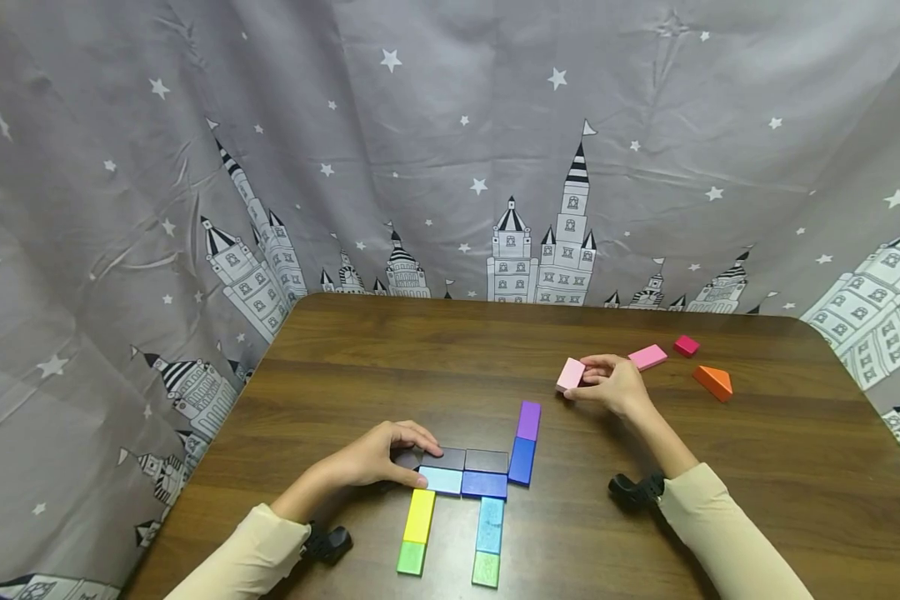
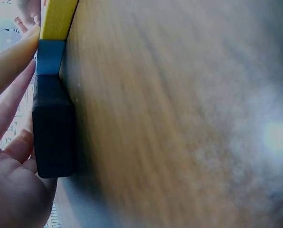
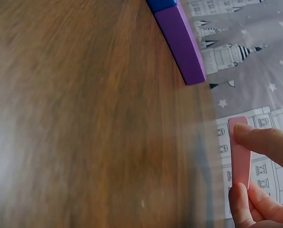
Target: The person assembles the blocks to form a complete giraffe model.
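In the head view my right hand (image 1: 611, 385) pinches a light pink block (image 1: 570, 375) between thumb and fingers. The right wrist view shows this block (image 3: 240, 152) edge-on, with the thumb at one end and fingertips at the other. My left hand (image 1: 386, 452) rests at the left end of a joined layout of blocks. Its thumb touches the light blue block (image 1: 441, 480), and its fingers lie by a dark grey block (image 1: 444, 458). Part of another dark block (image 2: 53, 128) shows beside the palm in the left wrist view.
Below the row hang a yellow block (image 1: 419, 517) and a teal block (image 1: 490, 525), each ending in green. A purple block (image 1: 528, 421) meets a blue one at right. Farther right lie a pink block (image 1: 647, 357), a crimson block (image 1: 686, 346) and an orange triangle (image 1: 714, 383).
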Tool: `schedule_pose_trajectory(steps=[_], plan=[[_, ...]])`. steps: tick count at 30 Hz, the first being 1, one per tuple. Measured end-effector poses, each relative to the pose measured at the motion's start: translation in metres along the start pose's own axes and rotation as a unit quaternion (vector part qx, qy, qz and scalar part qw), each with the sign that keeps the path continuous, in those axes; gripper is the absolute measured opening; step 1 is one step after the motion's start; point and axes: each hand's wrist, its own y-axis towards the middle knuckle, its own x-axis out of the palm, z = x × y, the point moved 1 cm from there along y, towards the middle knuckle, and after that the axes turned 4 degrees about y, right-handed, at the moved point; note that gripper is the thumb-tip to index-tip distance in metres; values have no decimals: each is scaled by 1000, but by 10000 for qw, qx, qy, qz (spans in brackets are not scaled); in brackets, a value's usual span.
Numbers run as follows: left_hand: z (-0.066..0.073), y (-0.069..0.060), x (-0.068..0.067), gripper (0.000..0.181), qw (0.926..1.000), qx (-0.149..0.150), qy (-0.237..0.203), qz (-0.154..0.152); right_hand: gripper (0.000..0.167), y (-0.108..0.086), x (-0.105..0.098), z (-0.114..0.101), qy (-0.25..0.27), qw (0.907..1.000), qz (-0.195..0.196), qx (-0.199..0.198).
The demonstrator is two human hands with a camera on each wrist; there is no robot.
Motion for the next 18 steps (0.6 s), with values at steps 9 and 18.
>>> schedule_pose_trajectory(steps=[9, 18], plan=[[2, 1, -1, 36, 10000, -38, 4, -37, 60, 11, 18, 3, -1, 9996, -285, 8], [-1, -1, -1, 36, 10000, -30, 57, -26, 58, 17, 32, 4, -166, 9984, -523, -157]])
